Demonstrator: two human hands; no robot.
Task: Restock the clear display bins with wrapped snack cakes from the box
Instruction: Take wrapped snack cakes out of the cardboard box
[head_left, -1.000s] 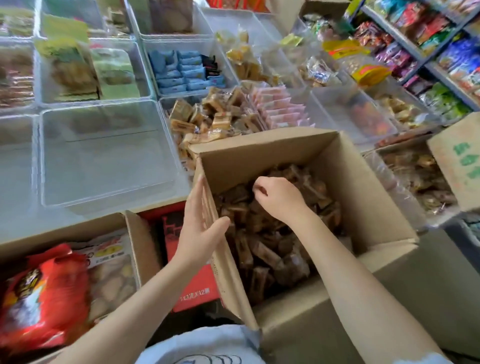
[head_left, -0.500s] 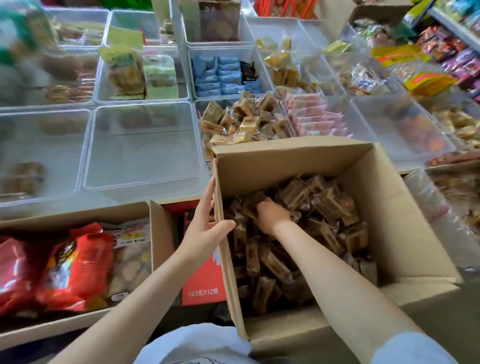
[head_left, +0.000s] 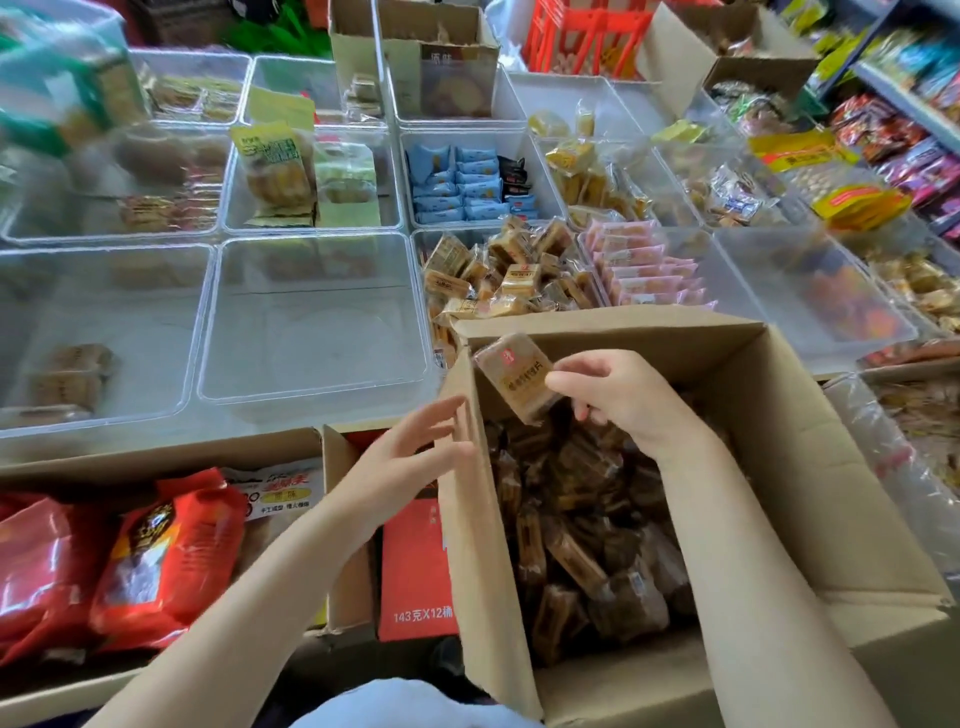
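1. Setting: shop display of clear bins (head_left: 311, 312) in rows, most holding wrapped snacks; shelves of packets at 2 o'clock. The bin directly at 12 o'clock of the left hand looks bare; the one right of it, at 12 o'clock of the box, holds tan wrapped cakes (head_left: 498, 275).
2. Open cardboard box (head_left: 779, 467) sits at 6 o'clock, its near-left wall standing tall; inside, a loose heap of brown wrapped snack cakes (head_left: 582, 545).
3. Right hand (head_left: 618, 397): raised above the heap near the box's far-left corner, fingers and thumb pinching one wrapped cake (head_left: 519, 382) by its right edge, label facing up. Judged: lifted clear so it can go over the wall to a bin.
4. Left hand (head_left: 415, 452): outside the box at 9 o'clock of its left wall, fingers relaxed and spread, tips at the cardboard edge, gripping nothing. Probably steadying the wall.
5. Red snack bags (head_left: 156, 561) fill a second carton at 8 o'clock.
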